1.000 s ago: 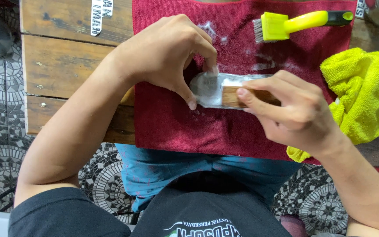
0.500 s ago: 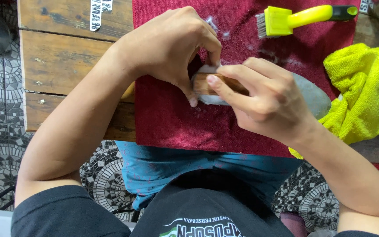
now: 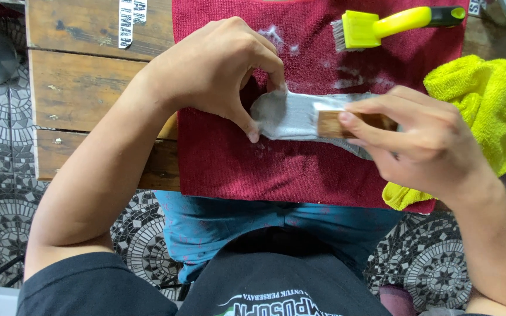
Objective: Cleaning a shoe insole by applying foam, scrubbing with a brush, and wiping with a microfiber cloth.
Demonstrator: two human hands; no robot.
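Insole: grey shoe insole (image 3: 288,117) flat on maroon towel (image 3: 235,169), between both hands.
Left hand (image 3: 218,70): pinching insole's rounded end.
Right hand (image 3: 428,146): gripping wooden brush (image 3: 330,124) pressed on insole.

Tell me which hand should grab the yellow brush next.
Right, probably. The right hand lies nearer the yellow brush, though it holds a wooden brush. The left hand pins the grey insole.
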